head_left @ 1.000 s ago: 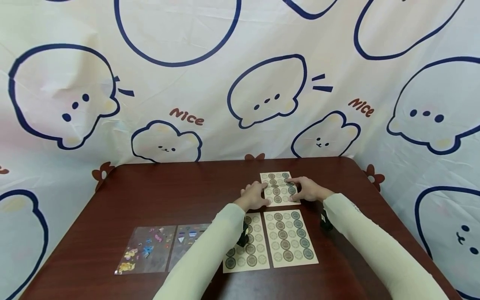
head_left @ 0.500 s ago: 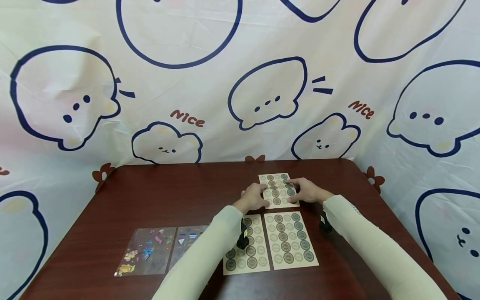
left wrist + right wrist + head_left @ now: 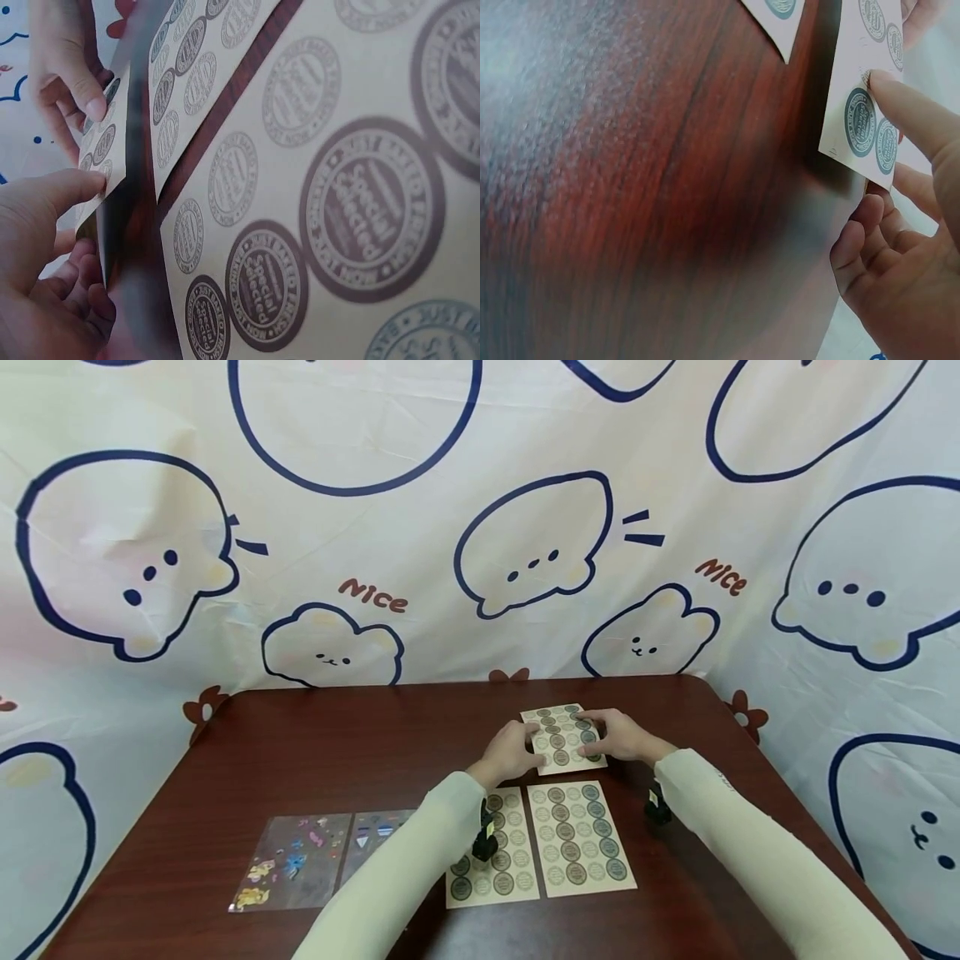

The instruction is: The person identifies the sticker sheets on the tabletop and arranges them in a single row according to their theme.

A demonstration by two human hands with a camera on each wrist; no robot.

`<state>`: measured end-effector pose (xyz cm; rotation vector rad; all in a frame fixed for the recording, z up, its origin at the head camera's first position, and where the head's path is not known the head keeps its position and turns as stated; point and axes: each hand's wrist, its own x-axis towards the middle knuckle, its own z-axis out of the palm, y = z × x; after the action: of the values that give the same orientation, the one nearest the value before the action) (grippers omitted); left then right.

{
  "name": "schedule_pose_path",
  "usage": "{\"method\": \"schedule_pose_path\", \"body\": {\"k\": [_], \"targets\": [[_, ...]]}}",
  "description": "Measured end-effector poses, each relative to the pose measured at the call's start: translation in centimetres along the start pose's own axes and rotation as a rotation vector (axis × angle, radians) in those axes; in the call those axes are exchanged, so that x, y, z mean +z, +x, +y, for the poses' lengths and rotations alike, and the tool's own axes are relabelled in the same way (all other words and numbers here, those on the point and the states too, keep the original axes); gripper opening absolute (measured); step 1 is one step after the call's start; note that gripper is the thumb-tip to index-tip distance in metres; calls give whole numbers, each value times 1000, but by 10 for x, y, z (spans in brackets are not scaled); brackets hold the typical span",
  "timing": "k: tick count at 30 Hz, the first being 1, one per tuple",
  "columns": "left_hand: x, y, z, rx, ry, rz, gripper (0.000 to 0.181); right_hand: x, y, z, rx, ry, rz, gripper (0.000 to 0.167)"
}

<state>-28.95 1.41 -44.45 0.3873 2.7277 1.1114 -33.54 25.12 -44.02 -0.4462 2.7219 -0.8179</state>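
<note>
Near the back of the table, both hands hold a cream sticker sheet [image 3: 558, 742] with rows of round brown, pale and blue-green labels. My left hand [image 3: 510, 753] pinches its left edge, thumb on top and fingers underneath in the left wrist view. On the right edge, the right hand [image 3: 621, 737] has its thumb over the printed face [image 3: 861, 120] and its other fingers beneath. The wrist views show the sheet raised off the table. Two similar sticker sheets lie closer: a right one [image 3: 581, 839] and a left one [image 3: 513, 883], partly covered by the left sleeve.
Two transparent sheets lie at the left: one with colourful small stickers [image 3: 296, 864], and another [image 3: 367, 837] partly hidden by the left sleeve. The dark red-brown table [image 3: 360, 735] meets a patterned cloth backdrop [image 3: 435, 643] at the back and sides.
The held sticker sheet has shifted slightly to the right and turned a little, with both hands moving along. The sheets on the table have stayed put.
</note>
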Motion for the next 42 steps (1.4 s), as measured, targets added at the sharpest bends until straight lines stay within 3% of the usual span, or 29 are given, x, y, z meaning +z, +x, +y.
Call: {"method": "schedule_pose_path", "body": {"k": [27,35,42], "targets": [[-11,-15,10,73,8,33,58,-8,-28,-10,-68,-53,49,73],[-17,-17,15,65,19,42,55,-12,-34,-13,-96,-81,60,73],[-17,-20,17,85,16,46,53,-11,-43,-13,-97,-28,50,72]]}}
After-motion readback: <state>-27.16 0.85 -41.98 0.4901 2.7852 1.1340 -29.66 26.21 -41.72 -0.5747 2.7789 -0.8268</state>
